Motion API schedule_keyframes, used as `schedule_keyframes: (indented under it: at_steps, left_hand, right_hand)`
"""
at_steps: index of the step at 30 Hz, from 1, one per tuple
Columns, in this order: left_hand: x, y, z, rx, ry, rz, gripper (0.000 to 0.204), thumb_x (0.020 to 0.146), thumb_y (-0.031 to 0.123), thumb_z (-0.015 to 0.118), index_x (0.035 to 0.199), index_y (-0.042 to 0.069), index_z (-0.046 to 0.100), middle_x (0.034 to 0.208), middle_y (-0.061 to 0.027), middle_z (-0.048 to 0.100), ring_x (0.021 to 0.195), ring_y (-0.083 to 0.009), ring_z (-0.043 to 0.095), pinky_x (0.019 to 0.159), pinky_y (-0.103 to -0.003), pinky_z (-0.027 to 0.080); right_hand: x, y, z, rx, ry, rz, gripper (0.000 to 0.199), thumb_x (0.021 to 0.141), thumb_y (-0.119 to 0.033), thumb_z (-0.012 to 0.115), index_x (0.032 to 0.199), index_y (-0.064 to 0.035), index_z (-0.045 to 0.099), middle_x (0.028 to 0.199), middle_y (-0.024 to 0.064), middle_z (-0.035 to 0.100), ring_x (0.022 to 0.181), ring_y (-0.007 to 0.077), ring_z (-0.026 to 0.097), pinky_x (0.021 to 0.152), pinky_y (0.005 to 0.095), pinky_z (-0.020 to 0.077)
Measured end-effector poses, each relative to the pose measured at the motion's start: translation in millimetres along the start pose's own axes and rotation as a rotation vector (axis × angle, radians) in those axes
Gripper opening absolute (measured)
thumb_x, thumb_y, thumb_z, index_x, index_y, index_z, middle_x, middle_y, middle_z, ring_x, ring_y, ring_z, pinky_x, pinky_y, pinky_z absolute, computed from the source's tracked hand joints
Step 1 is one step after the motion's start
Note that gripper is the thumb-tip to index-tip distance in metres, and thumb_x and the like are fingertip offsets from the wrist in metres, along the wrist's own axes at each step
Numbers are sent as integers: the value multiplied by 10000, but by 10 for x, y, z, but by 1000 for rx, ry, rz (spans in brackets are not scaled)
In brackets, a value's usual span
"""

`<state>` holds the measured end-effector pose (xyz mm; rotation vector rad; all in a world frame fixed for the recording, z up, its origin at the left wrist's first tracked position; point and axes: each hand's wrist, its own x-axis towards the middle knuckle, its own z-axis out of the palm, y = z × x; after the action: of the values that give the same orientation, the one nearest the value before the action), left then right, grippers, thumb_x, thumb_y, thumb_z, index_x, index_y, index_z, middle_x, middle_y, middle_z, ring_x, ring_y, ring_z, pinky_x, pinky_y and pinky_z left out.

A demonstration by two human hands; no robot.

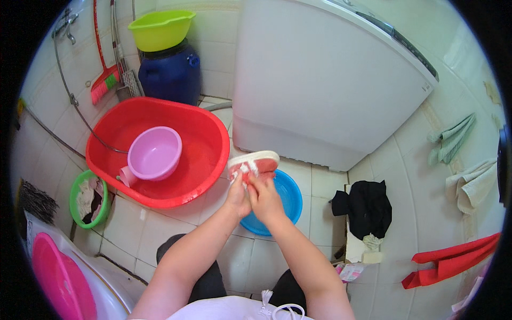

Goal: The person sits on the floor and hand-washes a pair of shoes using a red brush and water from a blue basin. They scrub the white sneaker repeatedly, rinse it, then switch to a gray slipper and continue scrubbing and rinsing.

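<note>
A red shoe with a white sole (256, 156) is tilted with its sole edge up, above the near side of the blue basin (289, 198). White patches, foam or laces, show on its red upper. My left hand (238, 195) is closed around the shoe's near left part. My right hand (265, 198) lies close beside it, with bent fingers pressed on the shoe. Its fingertips are partly hidden, so I cannot tell whether a small thing is under them. The basin stands on the tiled floor beneath both hands.
To the left, a large red tub (205, 184) holds a pink basin (154, 154). A green basin (73, 205) with cloths stands nearby. Ahead rises a white appliance (320, 80). Dark clothing (370, 208) lies at the right; towels (453, 261) hang on the wall.
</note>
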<state>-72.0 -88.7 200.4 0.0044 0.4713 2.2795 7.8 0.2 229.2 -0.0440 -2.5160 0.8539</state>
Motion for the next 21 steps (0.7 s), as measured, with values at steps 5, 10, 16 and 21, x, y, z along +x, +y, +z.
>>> schedule_keyframes:
  at_steps: [5, 10, 16, 21]
  left_hand:
    - [-18, 278, -62, -11, 141, 81, 671, 1038, 547, 158, 1478, 61, 305, 1402, -185, 480, 1332, -380, 456, 1079, -516, 387]
    - [17, 94, -63, 7, 32, 28, 680, 1032, 554, 164, 1446, 53, 365, 1355, -204, 527, 1242, -391, 521, 1067, -502, 417]
    - [-53, 54, -124, 135, 141, 58, 691, 1024, 579, 148, 1513, 102, 251, 1471, -207, 415, 1303, -397, 478, 1035, -523, 433]
    - [-69, 135, 28, 14, 1, 51, 654, 1039, 541, 152, 1541, 123, 173, 1475, -190, 405, 1369, -378, 409, 1086, -521, 377]
  right_hand:
    - [-282, 17, -223, -66, -345, 147, 356, 947, -257, 576, 1295, -190, 606, 1040, 181, 581, 819, 375, 636, 711, 468, 539]
    - [-18, 2, -111, 94, -19, 3, 339, 955, -254, 557, 1278, -173, 619, 1098, 193, 590, 919, 374, 635, 779, 458, 534]
    - [-327, 35, -192, -144, -532, 253, 362, 962, -259, 543, 1310, -166, 574, 1184, 194, 599, 974, 413, 626, 809, 479, 535]
    - [-241, 397, -323, 395, -42, 301, 498, 912, -193, 678, 1355, -70, 488, 1107, 123, 649, 930, 186, 643, 817, 333, 522]
